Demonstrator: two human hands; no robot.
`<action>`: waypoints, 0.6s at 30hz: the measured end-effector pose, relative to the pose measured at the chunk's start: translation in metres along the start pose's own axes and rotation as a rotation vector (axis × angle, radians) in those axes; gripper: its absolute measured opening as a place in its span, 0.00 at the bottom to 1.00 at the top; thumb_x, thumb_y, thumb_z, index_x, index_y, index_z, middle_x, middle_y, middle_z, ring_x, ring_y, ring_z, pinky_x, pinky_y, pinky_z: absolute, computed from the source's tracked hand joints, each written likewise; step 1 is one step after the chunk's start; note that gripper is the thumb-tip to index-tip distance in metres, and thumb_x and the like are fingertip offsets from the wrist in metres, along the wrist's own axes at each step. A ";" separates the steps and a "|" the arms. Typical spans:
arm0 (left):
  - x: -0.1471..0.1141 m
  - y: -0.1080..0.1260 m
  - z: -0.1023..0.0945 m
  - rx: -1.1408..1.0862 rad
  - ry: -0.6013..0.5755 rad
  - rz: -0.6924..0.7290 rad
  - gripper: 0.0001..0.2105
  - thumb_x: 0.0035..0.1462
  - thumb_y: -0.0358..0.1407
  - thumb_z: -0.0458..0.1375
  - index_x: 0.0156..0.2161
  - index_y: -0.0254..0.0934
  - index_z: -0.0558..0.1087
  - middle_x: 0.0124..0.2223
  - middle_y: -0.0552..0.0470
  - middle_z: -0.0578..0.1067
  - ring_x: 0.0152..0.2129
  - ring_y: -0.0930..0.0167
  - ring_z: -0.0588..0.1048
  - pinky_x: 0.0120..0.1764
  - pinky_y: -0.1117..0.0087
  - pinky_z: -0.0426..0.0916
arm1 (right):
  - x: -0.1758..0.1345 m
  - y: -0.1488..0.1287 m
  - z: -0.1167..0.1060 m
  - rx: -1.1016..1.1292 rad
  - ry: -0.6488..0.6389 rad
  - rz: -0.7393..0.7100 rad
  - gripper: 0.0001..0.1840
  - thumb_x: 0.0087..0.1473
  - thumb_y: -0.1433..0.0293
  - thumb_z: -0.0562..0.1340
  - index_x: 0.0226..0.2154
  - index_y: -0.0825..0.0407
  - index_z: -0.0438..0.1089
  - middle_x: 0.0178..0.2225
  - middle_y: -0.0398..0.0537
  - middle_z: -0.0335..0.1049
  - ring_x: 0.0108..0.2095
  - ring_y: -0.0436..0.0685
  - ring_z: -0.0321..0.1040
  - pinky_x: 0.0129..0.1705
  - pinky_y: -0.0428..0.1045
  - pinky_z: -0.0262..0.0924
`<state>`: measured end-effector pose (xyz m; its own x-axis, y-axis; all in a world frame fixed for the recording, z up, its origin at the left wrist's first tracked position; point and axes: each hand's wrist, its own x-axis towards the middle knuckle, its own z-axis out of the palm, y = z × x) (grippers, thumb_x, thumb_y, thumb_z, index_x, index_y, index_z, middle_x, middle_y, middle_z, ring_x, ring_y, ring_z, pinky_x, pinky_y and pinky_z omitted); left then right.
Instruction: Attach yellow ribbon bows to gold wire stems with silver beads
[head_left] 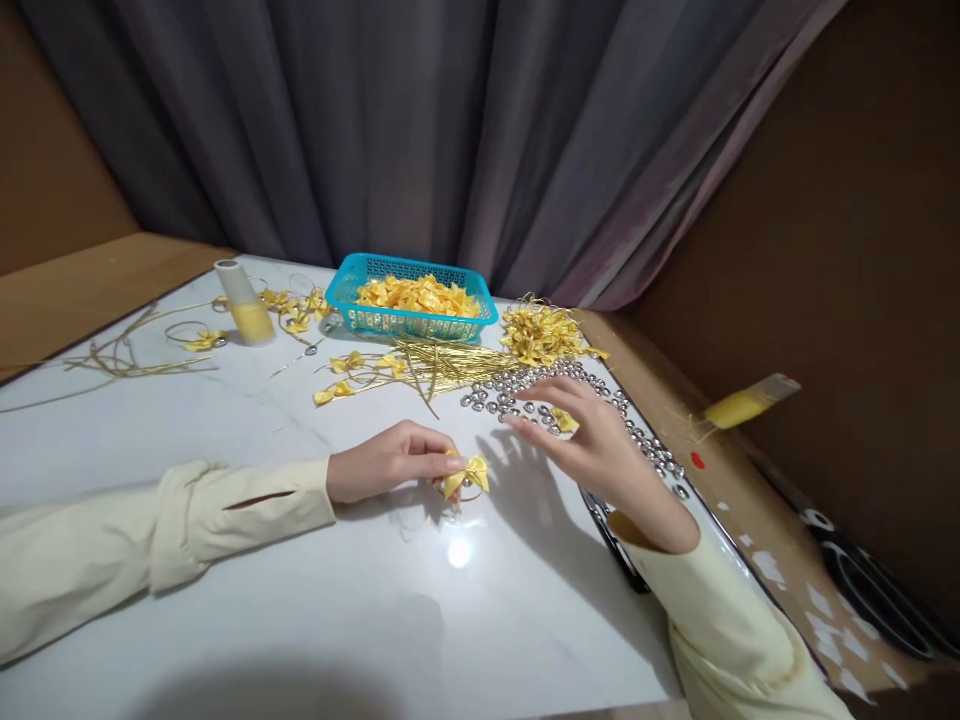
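Note:
Between the thumb and fingers of my left hand (394,460) is a small yellow ribbon bow (466,478) with a thin loop of cord, held just above the white table. My right hand (592,435) is raised with its fingers apart and appears to hold nothing. Beneath and around it lie many small silver beads (517,385). Another yellow bow (564,420) lies among them, partly hidden by the right hand. Gold cords (442,362) are bundled just behind the beads, with several bows beside their left ends.
A turquoise basket (360,318) of yellow bows stands at the back, beside a pile of corded bows (544,335). A tube-like container (246,305) stands left. Right of the white table (315,610) are scissors (862,580) and a yellow-filled tube (750,402).

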<state>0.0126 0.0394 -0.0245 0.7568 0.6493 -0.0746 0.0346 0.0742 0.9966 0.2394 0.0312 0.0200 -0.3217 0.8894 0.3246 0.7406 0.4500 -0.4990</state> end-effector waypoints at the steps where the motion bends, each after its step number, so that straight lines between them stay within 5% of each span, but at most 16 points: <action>1: 0.000 0.000 0.000 0.007 -0.003 0.005 0.14 0.58 0.40 0.56 0.27 0.30 0.73 0.28 0.49 0.75 0.28 0.72 0.72 0.34 0.72 0.65 | -0.002 -0.004 0.002 0.012 -0.041 -0.099 0.12 0.50 0.64 0.64 0.37 0.51 0.71 0.42 0.52 0.71 0.45 0.61 0.66 0.48 0.56 0.59; 6: -0.001 0.000 0.001 0.070 -0.044 0.033 0.15 0.58 0.41 0.55 0.27 0.30 0.72 0.28 0.50 0.74 0.27 0.72 0.71 0.34 0.72 0.65 | -0.011 -0.023 0.010 0.176 -0.324 -0.242 0.10 0.51 0.72 0.63 0.38 0.52 0.67 0.36 0.45 0.74 0.35 0.51 0.70 0.39 0.46 0.63; 18: -0.002 -0.002 0.000 0.135 -0.049 0.088 0.15 0.60 0.41 0.53 0.27 0.31 0.70 0.28 0.51 0.73 0.27 0.73 0.70 0.34 0.73 0.64 | -0.012 -0.023 0.013 0.320 -0.367 -0.156 0.05 0.52 0.76 0.59 0.33 0.53 0.68 0.30 0.44 0.74 0.31 0.49 0.73 0.35 0.44 0.64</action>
<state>0.0108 0.0380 -0.0266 0.7918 0.6106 0.0116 0.0518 -0.0861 0.9949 0.2186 0.0111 0.0177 -0.6425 0.7534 0.1399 0.4681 0.5305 -0.7067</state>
